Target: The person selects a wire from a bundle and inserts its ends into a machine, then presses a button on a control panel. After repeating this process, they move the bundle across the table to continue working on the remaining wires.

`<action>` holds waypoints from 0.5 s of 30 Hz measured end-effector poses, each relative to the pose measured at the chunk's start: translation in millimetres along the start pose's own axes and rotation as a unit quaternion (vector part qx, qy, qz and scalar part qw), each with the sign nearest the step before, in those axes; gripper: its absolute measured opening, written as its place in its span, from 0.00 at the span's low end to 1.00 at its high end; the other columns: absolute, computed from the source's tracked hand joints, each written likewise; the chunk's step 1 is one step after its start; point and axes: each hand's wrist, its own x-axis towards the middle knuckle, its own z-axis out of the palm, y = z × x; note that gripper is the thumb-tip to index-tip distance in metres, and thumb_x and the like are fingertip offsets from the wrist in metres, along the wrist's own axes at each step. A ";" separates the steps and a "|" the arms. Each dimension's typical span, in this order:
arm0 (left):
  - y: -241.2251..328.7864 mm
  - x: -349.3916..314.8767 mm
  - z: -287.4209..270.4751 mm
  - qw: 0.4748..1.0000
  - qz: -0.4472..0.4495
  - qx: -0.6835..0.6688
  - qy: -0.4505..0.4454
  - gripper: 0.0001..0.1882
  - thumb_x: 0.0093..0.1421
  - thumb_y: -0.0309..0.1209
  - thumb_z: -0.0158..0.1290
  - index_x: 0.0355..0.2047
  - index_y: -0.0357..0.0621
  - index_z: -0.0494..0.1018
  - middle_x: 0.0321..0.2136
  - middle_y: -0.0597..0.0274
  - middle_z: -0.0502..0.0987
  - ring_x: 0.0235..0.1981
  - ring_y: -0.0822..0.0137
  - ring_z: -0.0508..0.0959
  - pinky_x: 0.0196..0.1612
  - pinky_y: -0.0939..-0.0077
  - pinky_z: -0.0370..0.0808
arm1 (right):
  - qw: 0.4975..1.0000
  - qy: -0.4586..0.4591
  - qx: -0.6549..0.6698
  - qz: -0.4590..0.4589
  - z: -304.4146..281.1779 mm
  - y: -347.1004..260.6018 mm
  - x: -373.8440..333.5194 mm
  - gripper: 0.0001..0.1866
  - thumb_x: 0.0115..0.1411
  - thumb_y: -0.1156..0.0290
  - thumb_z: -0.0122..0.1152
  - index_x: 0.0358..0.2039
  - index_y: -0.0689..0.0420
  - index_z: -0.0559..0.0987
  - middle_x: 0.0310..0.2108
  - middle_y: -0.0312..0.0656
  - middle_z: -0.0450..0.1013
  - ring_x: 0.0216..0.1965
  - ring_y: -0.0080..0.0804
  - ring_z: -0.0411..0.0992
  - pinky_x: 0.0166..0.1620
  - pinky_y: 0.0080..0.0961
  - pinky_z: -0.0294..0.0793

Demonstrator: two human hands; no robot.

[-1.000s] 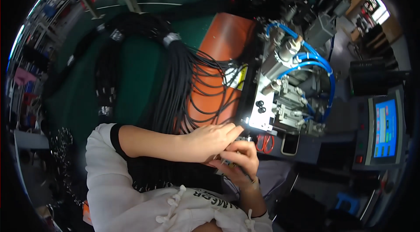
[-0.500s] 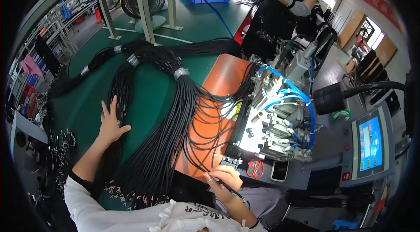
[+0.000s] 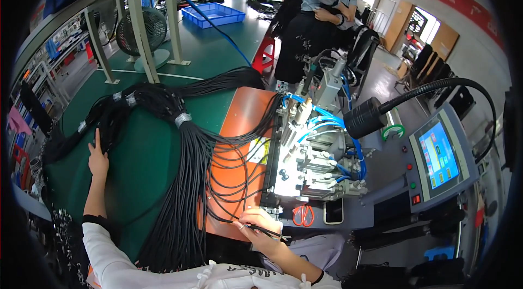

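Observation:
My left hand reaches forward at the left of the green table, fingers stretched out against a bundle of black cables. Whether it presses on the bundle or only rests there is hard to see. Low in the middle, my right hand is closed round a few black cables, their ends sticking out to the right. Between my hands a large fan of black cables spreads toward me from a silvery tie. Several strands loop across the orange board.
A lit machine with blue hoses stands at the right, beside a black lamp and a screen panel. Red-handled scissors and a phone lie before it. Beyond are a fan, blue tray and a person.
The view has turned to the right, so the table sits farther left. My left hand has moved forward along the cable bundle. My right hand still grips the cables.

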 end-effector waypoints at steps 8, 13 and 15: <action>-2.6 77.0 37.5 0.982 -0.063 0.164 0.063 0.49 0.57 0.18 0.44 0.68 0.82 0.34 0.56 0.32 0.62 0.37 0.47 0.79 0.38 0.55 0.78 | 1.000 0.022 -0.020 0.009 8.7 4.8 -4.4 0.10 0.47 0.80 0.71 0.29 0.61 0.77 0.29 0.43 0.75 0.29 0.34 0.73 0.34 0.25 0.75; -14.6 81.4 64.9 0.905 -0.013 0.240 0.352 0.45 0.57 0.21 0.46 0.69 0.67 0.39 0.56 0.31 0.61 0.47 0.44 0.74 0.50 0.51 0.72 | 0.999 0.013 -0.014 0.036 8.6 1.7 -4.9 0.11 0.46 0.81 0.71 0.28 0.62 0.77 0.29 0.45 0.76 0.31 0.36 0.75 0.38 0.29 0.75; 38.7 74.0 56.5 0.954 0.047 0.077 0.286 0.43 0.55 0.26 0.51 0.69 0.50 0.43 0.58 0.29 0.58 0.56 0.40 0.65 0.58 0.48 0.63 | 0.998 0.017 -0.012 0.061 7.3 1.7 -6.2 0.11 0.46 0.80 0.71 0.29 0.62 0.77 0.29 0.44 0.76 0.32 0.36 0.75 0.39 0.30 0.75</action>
